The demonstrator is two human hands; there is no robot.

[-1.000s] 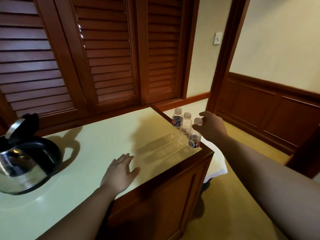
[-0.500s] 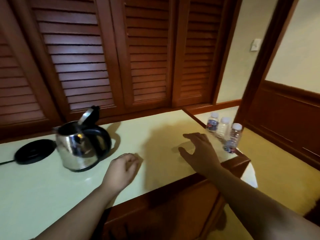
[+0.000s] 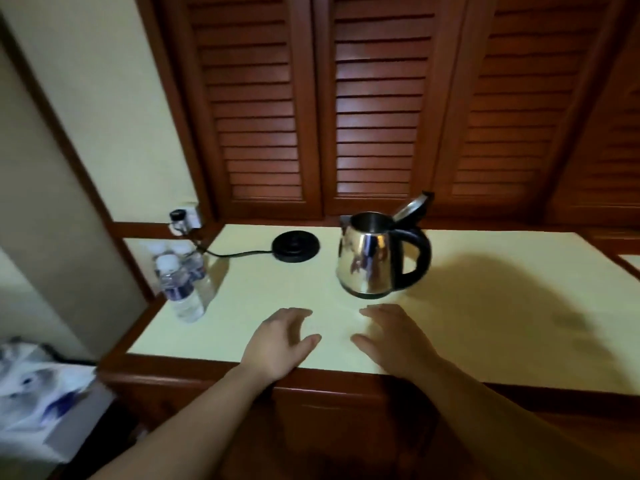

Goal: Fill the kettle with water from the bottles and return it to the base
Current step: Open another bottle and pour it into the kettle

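Note:
A steel kettle (image 3: 372,258) with a black handle stands on the pale counter (image 3: 485,306), its lid tipped open. The round black base (image 3: 295,246) lies to its left, apart from it, with a cord running left. A cluster of small clear water bottles (image 3: 181,285) with white caps stands at the counter's left edge. My left hand (image 3: 278,341) and my right hand (image 3: 391,337) hover over the counter's front part, just in front of the kettle, fingers relaxed, holding nothing.
Brown louvred doors (image 3: 377,105) rise behind the counter. A wall socket with a plug (image 3: 183,220) sits at the back left corner. A white and blue bundle (image 3: 34,386) lies low at the left, beside the wooden cabinet front (image 3: 329,410).
The view has swung left, away from the right-end bottles. My right hand drew back from there. Both hands now lie side by side in front of the kettle.

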